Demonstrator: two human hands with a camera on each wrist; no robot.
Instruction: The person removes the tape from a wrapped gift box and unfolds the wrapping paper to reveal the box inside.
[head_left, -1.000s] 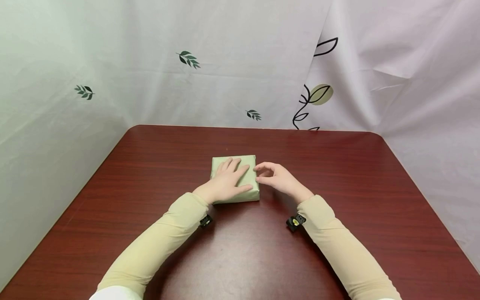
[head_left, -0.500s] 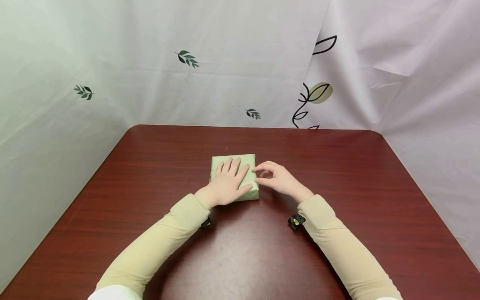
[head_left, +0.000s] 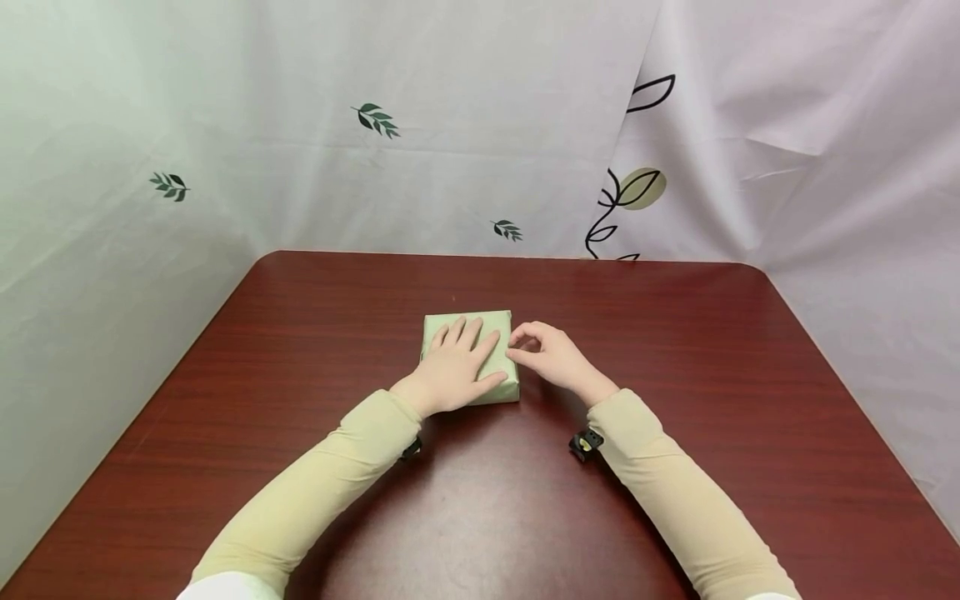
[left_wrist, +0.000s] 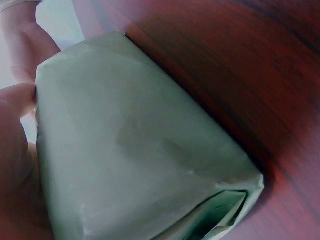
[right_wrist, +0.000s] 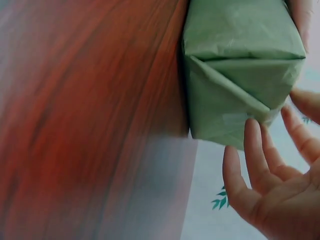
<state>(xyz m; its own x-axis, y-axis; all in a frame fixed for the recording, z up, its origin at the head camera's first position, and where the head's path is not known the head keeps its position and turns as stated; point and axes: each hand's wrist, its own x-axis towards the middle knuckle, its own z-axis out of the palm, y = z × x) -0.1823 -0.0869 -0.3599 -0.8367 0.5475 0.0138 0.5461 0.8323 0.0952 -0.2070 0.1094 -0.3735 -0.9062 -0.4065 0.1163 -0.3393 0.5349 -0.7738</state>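
The parcel (head_left: 489, 323) lies on the table (head_left: 480, 517) under the spread left grip (head_left: 453, 367), just left of the right grip (head_left: 551, 354), whose loosely curved fingers (right_wrist: 254, 145) seem to touch its folded end (right_wrist: 215, 102).

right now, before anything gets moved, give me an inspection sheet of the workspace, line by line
Surface: reddish-brown table with wood grain; glare on the side nearest the person.
Job's things: one box wrapped in green paper, lying flat; a paper flap gapes at one corner in the left wrist view; a shiny strip, possibly tape, on the end facing the right hand.
Clutter: nothing seen.
Left hand: rests on the box top, fingers spread.
Right hand: at the box's right end, fingers bent; firmness of contact cannot be told.
Cables: nothing seen.
Surroundings: pale cloth with leaf prints behind the table and at both sides.
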